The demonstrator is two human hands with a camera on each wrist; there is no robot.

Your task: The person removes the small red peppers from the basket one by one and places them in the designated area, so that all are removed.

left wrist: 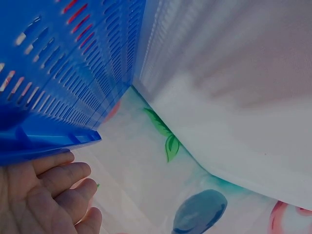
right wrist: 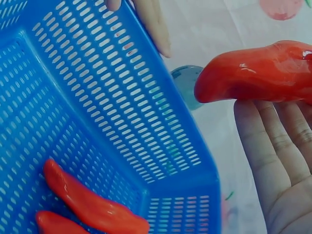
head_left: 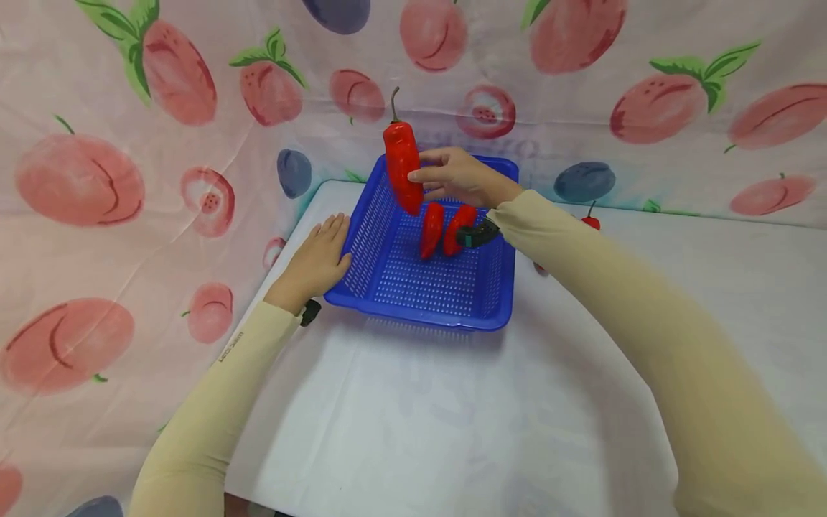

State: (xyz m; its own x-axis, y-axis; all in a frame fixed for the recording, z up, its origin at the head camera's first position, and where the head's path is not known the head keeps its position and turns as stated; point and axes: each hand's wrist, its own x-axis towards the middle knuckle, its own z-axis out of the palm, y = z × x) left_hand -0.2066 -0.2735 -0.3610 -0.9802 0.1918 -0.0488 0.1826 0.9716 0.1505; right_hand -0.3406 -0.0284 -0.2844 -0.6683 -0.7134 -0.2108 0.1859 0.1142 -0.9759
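Observation:
My right hand (head_left: 461,176) pinches a large red chili pepper (head_left: 402,165) by its side, stem up, above the blue basket (head_left: 413,316). In the right wrist view the held pepper (right wrist: 253,73) lies across the fingertips. Flat against the basket's left rim rests my left hand (head_left: 319,255), its fingers straight. From the left wrist view, those fingers (left wrist: 73,178) touch the underside of the rim. Two more red peppers lie on the basket floor, one left (head_left: 432,231) and one right (head_left: 457,233), the latter partly covered by the dark wrist device.
To the right of the basket, another red pepper (head_left: 591,221) shows behind my right forearm, mostly hidden. A white surface (head_left: 388,402) lies under the basket. Fruit-printed cloth (head_left: 161,287) hangs behind and on the left.

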